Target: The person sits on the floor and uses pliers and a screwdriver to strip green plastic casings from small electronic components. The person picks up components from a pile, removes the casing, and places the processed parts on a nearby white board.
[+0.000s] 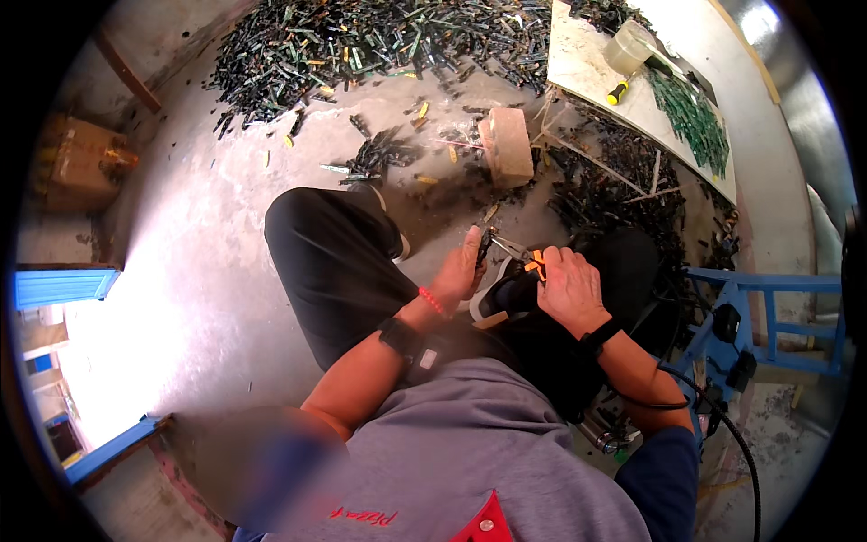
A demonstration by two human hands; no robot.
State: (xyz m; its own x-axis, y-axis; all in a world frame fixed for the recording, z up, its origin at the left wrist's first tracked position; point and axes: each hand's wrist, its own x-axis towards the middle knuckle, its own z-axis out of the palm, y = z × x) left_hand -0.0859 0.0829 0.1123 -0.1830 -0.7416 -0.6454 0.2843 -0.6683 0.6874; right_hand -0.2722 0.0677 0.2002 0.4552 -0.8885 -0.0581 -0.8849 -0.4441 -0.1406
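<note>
My left hand (462,272) grips a small dark strip-shaped part (484,246) upright between thumb and fingers. In my right hand (573,290) are long-nose pliers (509,247) with orange handles. Their jaws reach left to the dark part; whether they pinch it is too small to tell. Both hands are above the floor between my bent legs, close to my shoe (482,305). On the floor ahead lies a small heap of similar dark parts (383,154), with a pinkish block (511,148) to its right.
A large pile of dark and green strips (379,37) covers the far floor. At right, a low white-topped table (586,85) holds a tub (626,49), a yellow-and-black screwdriver (617,93) and green strips (691,122). A blue frame (748,328) and black cable (735,433) stand close on my right.
</note>
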